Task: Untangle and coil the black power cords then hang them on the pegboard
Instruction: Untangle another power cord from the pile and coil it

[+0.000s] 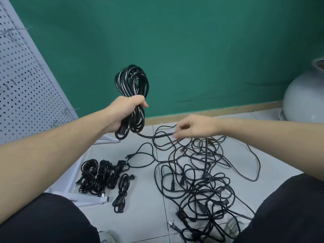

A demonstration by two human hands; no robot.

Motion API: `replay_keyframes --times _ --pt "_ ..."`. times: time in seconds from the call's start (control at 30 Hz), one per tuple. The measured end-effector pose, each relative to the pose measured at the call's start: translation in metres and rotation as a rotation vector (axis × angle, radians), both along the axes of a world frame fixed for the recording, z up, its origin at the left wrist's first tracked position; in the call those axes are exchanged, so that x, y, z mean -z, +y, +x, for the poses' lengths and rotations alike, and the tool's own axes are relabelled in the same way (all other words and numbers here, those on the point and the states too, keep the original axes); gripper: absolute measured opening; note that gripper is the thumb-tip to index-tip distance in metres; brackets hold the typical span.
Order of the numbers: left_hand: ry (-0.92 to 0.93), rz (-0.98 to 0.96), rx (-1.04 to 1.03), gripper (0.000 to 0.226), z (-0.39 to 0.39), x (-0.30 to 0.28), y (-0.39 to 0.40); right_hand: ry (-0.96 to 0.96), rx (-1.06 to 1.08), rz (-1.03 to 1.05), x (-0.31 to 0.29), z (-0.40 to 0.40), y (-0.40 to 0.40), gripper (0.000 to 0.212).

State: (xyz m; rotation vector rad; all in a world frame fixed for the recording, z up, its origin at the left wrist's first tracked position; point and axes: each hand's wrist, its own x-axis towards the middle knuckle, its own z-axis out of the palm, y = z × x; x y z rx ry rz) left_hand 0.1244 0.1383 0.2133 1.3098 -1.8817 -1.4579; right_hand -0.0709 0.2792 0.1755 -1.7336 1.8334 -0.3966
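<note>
Behind everything I see a green wall filling the upper part of my view, marked with a few dark scuffs low on its right side. A tan skirting strip runs along its foot where it meets the floor. The floor is pale grey tile with thin grout lines crossing it. At the right edge, against the wall, a large rounded white vase stands on the floor. Dark trouser legs fill both bottom corners, and a pale shoe shows at the bottom edge.
</note>
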Motion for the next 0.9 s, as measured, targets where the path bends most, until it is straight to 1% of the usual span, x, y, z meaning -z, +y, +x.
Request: replay_keyframes --times 0.07,0.1,0.13,0.17,0.23,0.27,0.3,0.33,0.4,0.47,0.5,0.57,0.6,0.63,0.67,0.7,0.77,0.8,0.83,0.87,0.9 --pt "-0.079 0.058 0.039 0.026 0.005 0.005 -0.002 -0.054 -0.005 -0.049 -0.007 -0.003 0.000 0.012" --pt "-0.116 0.078 0.075 0.021 0.006 0.007 -0.003 -0.071 -0.013 -0.085 -0.010 -0.002 0.000 0.010" --pt "-0.141 0.103 0.117 0.016 0.006 0.008 -0.001 -0.081 -0.004 -0.146 -0.011 -0.001 -0.002 0.007" --pt "-0.159 0.134 0.159 0.015 0.006 0.010 0.001 -0.087 0.024 -0.227 -0.013 0.001 -0.005 0.006" --pt "-0.180 0.191 0.237 0.024 0.005 0.011 0.006 -0.120 0.138 -0.370 -0.017 0.002 -0.010 0.021" --pt "-0.193 0.212 0.273 0.022 0.004 0.009 0.010 -0.109 0.200 -0.420 -0.019 0.002 -0.011 0.032" --pt "-0.201 0.231 0.315 0.020 0.003 0.008 0.015 -0.069 0.251 -0.453 -0.021 0.002 -0.011 0.043" --pt "-0.201 0.255 0.347 0.023 0.002 0.008 0.019 -0.028 0.278 -0.473 -0.021 0.002 -0.011 0.050" --pt "-0.175 0.318 0.394 0.025 0.001 0.009 0.024 -0.021 0.260 -0.517 -0.024 0.004 -0.009 0.049" --pt "-0.120 0.361 0.401 0.049 -0.002 0.012 0.027 -0.065 0.206 -0.568 -0.029 0.006 -0.007 0.040" --pt "-0.104 0.377 0.404 0.054 -0.005 0.012 0.028 -0.084 0.179 -0.591 -0.032 0.006 -0.007 0.035" --pt "-0.123 0.393 0.408 0.077 -0.007 0.012 0.031 -0.129 0.139 -0.619 -0.032 0.004 -0.008 0.025" --pt "-0.154 0.388 0.412 0.083 -0.008 0.011 0.031 -0.138 0.122 -0.628 -0.031 0.003 -0.009 0.021" --pt "-0.192 0.367 0.446 0.083 -0.008 0.010 0.031 -0.136 0.103 -0.640 -0.029 0.002 -0.009 0.020" --pt "-0.224 0.344 0.489 0.079 -0.008 0.010 0.032 -0.111 0.087 -0.657 -0.027 0.001 -0.009 0.025" --pt "-0.247 0.321 0.541 0.071 -0.006 0.012 0.031 -0.056 0.086 -0.678 -0.027 0.002 -0.008 0.035" --pt "-0.296 0.290 0.642 0.044 -0.003 0.015 0.032 0.119 0.149 -0.669 -0.032 0.006 -0.005 0.062" --pt "-0.341 0.276 0.683 0.044 -0.002 0.016 0.033 0.199 0.194 -0.627 -0.035 0.008 -0.003 0.077" --pt "-0.380 0.271 0.699 0.052 -0.002 0.017 0.033 0.242 0.216 -0.567 -0.037 0.009 -0.002 0.088" --pt "-0.413 0.279 0.705 0.066 -0.002 0.019 0.032 0.235 0.201 -0.488 -0.038 0.008 -0.001 0.094" --pt "-0.443 0.291 0.707 0.075 -0.002 0.020 0.033 0.179 0.155 -0.397 -0.037 0.006 -0.001 0.093"
